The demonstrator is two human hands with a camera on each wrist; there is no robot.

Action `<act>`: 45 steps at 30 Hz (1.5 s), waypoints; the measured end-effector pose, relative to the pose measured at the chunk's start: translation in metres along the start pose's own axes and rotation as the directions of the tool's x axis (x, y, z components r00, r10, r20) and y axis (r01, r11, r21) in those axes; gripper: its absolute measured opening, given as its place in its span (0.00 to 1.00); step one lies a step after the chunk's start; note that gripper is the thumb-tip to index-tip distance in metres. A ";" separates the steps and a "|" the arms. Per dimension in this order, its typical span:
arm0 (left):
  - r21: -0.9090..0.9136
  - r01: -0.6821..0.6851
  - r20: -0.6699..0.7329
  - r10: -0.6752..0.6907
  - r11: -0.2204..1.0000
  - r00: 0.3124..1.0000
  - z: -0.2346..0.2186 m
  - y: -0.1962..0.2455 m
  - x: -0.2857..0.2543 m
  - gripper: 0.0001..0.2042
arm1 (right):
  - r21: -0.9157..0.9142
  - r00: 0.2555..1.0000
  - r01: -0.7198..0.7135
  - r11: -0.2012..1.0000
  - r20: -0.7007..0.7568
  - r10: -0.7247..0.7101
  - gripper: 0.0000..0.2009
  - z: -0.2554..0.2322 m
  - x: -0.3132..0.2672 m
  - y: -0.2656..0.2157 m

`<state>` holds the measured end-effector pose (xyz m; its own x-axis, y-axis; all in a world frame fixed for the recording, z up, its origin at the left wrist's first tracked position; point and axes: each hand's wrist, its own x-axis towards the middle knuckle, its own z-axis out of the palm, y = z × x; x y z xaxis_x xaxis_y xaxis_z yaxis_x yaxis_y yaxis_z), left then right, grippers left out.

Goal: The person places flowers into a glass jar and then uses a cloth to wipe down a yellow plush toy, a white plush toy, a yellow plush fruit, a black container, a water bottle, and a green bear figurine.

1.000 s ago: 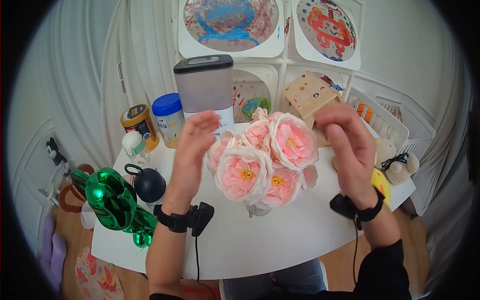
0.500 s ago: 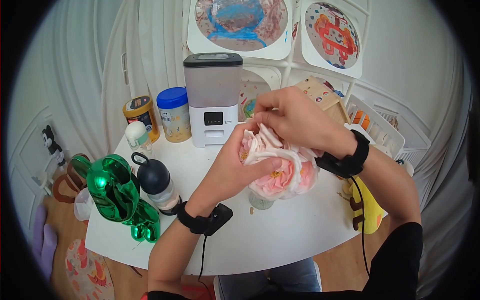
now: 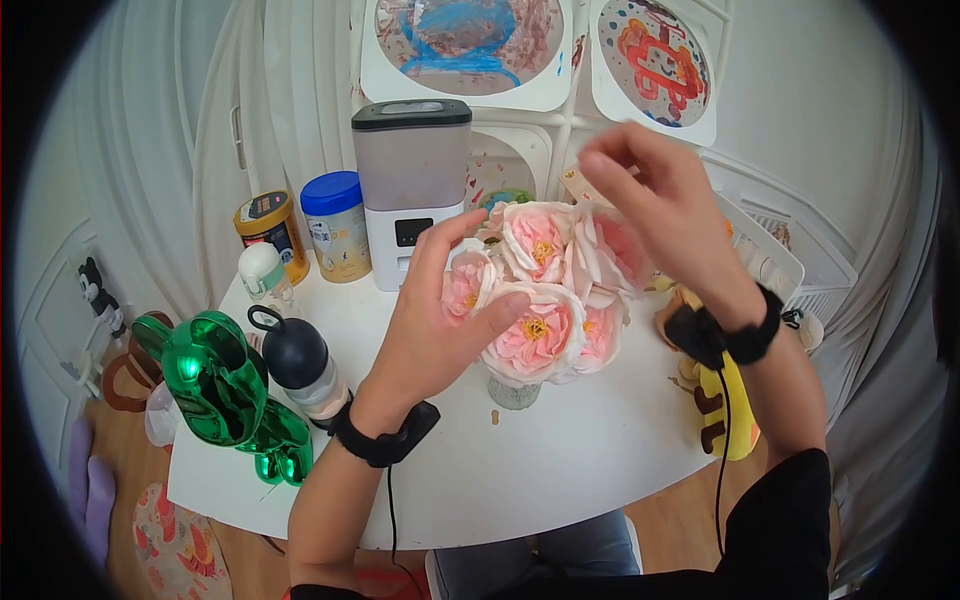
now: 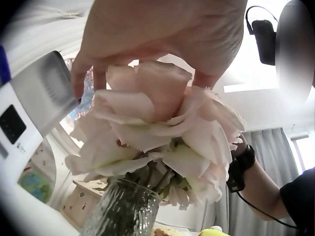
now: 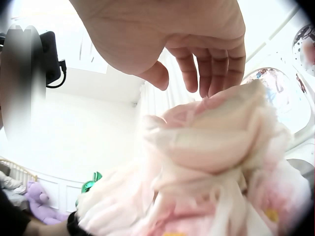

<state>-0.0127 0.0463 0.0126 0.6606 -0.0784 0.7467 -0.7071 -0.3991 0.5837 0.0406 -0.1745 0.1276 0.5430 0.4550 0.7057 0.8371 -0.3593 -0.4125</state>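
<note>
Several pale pink flowers (image 3: pixel 540 330) with yellow centres stand bunched in a ribbed glass vase (image 4: pixel 123 209) on the white table. My left hand (image 3: pixel 425 325) is at the left of the bunch, its fingers spread around one bloom and its thumb over the front petals. In the left wrist view that bloom (image 4: pixel 152 91) sits beneath the palm between fingers and thumb. Above the right-hand bloom, my right hand (image 3: pixel 665 210) is raised with loosely bent fingers and a gap to the thumb, holding nothing. The right wrist view has its fingertips just over a bloom (image 5: pixel 206 142).
Left on the white table (image 3: pixel 430 500) are a shiny green figure (image 3: pixel 215 375), a dark-capped bottle (image 3: pixel 297 355), a small bottle (image 3: pixel 263 270) and two tubs. A dispenser (image 3: pixel 412 165) stands behind. A yellow plush toy (image 3: pixel 738 420) lies at the right, beneath my right forearm.
Both hands first stood apart beside the flowers, then came together on the blooms. Now the right hand has lifted off up and right, while the left stays at the left bloom with fingers spread wider.
</note>
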 end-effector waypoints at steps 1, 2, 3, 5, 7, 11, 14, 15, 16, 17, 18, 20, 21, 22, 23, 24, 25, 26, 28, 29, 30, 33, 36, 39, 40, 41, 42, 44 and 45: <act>-0.002 -0.002 -0.001 0.002 1.000 1.000 -0.001 0.002 0.001 0.33 | 0.001 0.998 -0.050 0.999 -0.040 0.050 0.12 -0.002 -0.016 0.002; 0.065 -0.078 -0.008 0.079 0.995 0.997 -0.001 0.006 0.002 0.30 | 0.004 0.992 -0.101 0.995 -0.081 0.101 0.12 -0.001 -0.031 0.001; 0.132 -0.152 -0.008 0.154 0.980 0.988 -0.001 0.010 0.004 0.27 | -0.005 0.986 -0.166 0.986 -0.018 0.166 0.16 -0.003 -0.045 -0.006; 0.058 -0.088 0.007 0.088 0.994 0.996 0.000 0.017 0.007 0.23 | -0.051 0.995 -0.101 0.994 -0.014 0.100 0.19 0.005 -0.064 0.007; -0.012 -0.020 0.035 0.021 1.000 0.999 0.003 0.026 0.015 0.19 | -0.062 0.994 -0.093 0.994 0.047 0.096 0.25 0.007 -0.071 0.011; 0.166 0.151 0.143 -0.175 0.974 0.974 0.006 0.035 0.043 0.09 | 0.057 0.999 -0.031 0.998 -0.018 0.032 0.22 0.017 -0.069 0.019; 0.217 0.148 0.163 -0.185 0.965 0.969 0.005 0.028 0.052 0.04 | 0.131 0.999 -0.036 0.991 -0.023 0.039 0.20 0.020 -0.068 0.026; 0.182 0.174 0.154 -0.202 0.968 0.967 0.003 0.025 0.053 0.04 | 0.136 0.998 -0.043 0.990 -0.043 0.050 0.19 0.021 -0.069 0.029; 0.193 0.172 0.162 -0.204 0.966 0.965 0.000 0.026 0.052 0.04 | 0.141 0.996 -0.053 0.989 -0.065 0.062 0.18 0.022 -0.070 0.031; 0.137 0.288 0.119 -0.305 0.948 0.945 -0.002 0.027 0.050 0.03 | 0.151 0.995 -0.057 0.987 -0.074 0.069 0.18 0.023 -0.071 0.034; 0.077 0.399 0.082 -0.405 0.914 0.911 -0.003 0.028 0.048 0.03 | 0.165 0.996 -0.017 0.986 -0.087 0.031 0.17 0.023 -0.072 0.037; 0.041 0.452 0.097 -0.453 0.891 0.886 -0.002 0.027 0.046 0.03 | 0.188 0.994 0.016 0.982 -0.109 0.004 0.16 0.025 -0.072 0.039; 0.006 0.418 0.077 -0.417 0.908 0.905 0.000 0.022 0.045 0.03 | 0.153 0.990 0.120 0.981 -0.097 -0.106 0.15 0.026 -0.070 0.038; -0.029 0.382 0.056 -0.380 0.924 0.923 0.002 0.019 0.045 0.03 | 0.117 0.973 0.224 0.968 -0.082 -0.215 0.14 0.026 -0.069 0.038; -0.018 0.381 0.067 -0.379 0.924 0.923 0.004 0.019 0.045 0.03 | 0.121 0.973 0.219 0.968 -0.095 -0.208 0.14 0.026 -0.067 0.039; -0.001 0.368 0.037 -0.368 0.930 0.929 0.006 0.019 0.046 0.04 | 0.118 0.978 0.206 0.971 -0.055 -0.201 0.14 0.026 -0.066 0.041; 0.015 0.355 0.007 -0.355 0.935 0.935 0.008 0.019 0.046 0.04 | 0.115 0.981 0.195 0.974 -0.014 -0.194 0.13 0.026 -0.066 0.042; 0.023 0.353 0.016 -0.354 0.935 0.935 0.008 0.018 0.046 0.04 | 0.117 0.982 0.190 0.975 -0.024 -0.189 0.13 0.025 -0.067 0.043; -0.062 0.370 0.012 -0.370 0.927 0.929 0.005 0.016 0.046 0.05 | 0.040 0.967 0.254 0.966 -0.013 -0.254 0.14 0.025 -0.068 0.044; -0.056 0.369 0.019 -0.368 0.928 0.929 0.003 0.016 0.045 0.05 | 0.041 0.968 0.252 0.967 -0.022 -0.251 0.14 0.025 -0.069 0.046; -0.098 0.364 -0.007 -0.366 0.926 0.931 0.002 0.015 0.044 0.06 | 0.037 0.968 0.250 0.967 -0.022 -0.250 0.15 0.025 -0.070 0.048; -0.063 0.352 -0.019 -0.353 0.934 0.935 0.003 0.016 0.046 0.06 | 0.066 0.969 0.245 0.967 -0.048 -0.243 0.15 0.031 -0.074 0.054; -0.023 0.433 -0.029 -0.433 0.901 0.901 0.005 0.029 0.052 0.06 | 0.168 0.978 0.205 0.964 -0.074 -0.195 0.14 0.033 -0.076 0.055; -0.079 0.477 -0.013 -0.480 0.875 0.877 0.007 0.030 0.055 0.11 | 0.207 0.980 0.191 0.960 -0.100 -0.174 0.14 0.038 -0.077 0.055; -0.107 0.434 0.018 -0.434 0.895 0.901 0.008 0.027 0.055 0.14 | 0.170 0.972 0.221 0.960 -0.119 -0.203 0.14 0.040 -0.077 0.055; -0.104 0.433 0.018 -0.434 0.895 0.901 0.006 0.023 0.055 0.14 | 0.172 0.972 0.222 0.960 -0.122 -0.203 0.14 0.040 -0.076 0.055; -0.130 0.437 0.008 -0.440 0.890 0.898 0.004 0.019 0.055 0.14 | 0.175 0.974 0.217 0.960 -0.111 -0.199 0.14 0.040 -0.075 0.055; -0.157 0.436 0.001 -0.441 0.886 0.897 0.005 0.017 0.054 0.13 | 0.173 0.975 0.213 0.962 -0.105 -0.197 0.14 0.039 -0.074 0.055; -0.202 0.437 -0.010 -0.448 0.877 0.894 0.006 0.016 0.053 0.13 | 0.181 0.977 0.207 0.961 -0.098 -0.192 0.14 0.039 -0.074 0.055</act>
<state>0.0120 0.0301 0.0595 0.9047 0.1176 0.4095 -0.3824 -0.1994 0.9022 0.0492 -0.1966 0.0304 0.3635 0.4335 0.8246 0.9291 -0.1037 -0.3551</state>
